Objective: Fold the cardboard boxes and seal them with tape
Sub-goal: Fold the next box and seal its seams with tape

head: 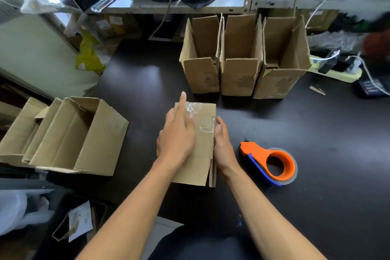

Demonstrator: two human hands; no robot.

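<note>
Currently the small box (195, 143) lies on its side on the dark table (316, 133), near centre, with clear tape (201, 117) already across its far end. Left hand (177, 133) rests flat on top, fingers straight, forefinger stretched toward the far edge where the tape is crumpled; pressing, not gripping. Right hand (222, 145) braces the box's right side, fingers curled against the wall and thumb on the top edge.

Tape dispenser (269, 163), orange with a blue lever, sits just right of the right hand, untouched. Three open boxes (242, 59) stand upright in a row at the far side, flaps up. A larger open box (69, 137) lies tipped on its side at the left.

Risks, as judged:
- The tape looks wrinkled near the far corner; if it is not smoothed down, it may lift and the seal may fail.
- The near flaps look loose; hard pressing on top could buckle the box or spring them open.
- A blind reach for the dispenser could catch the cutter blade.

Writing: none legible. Scuffed patches on the upright boxes look like torn-off labels; shelf packaging at the far left is too blurred to read.
</note>
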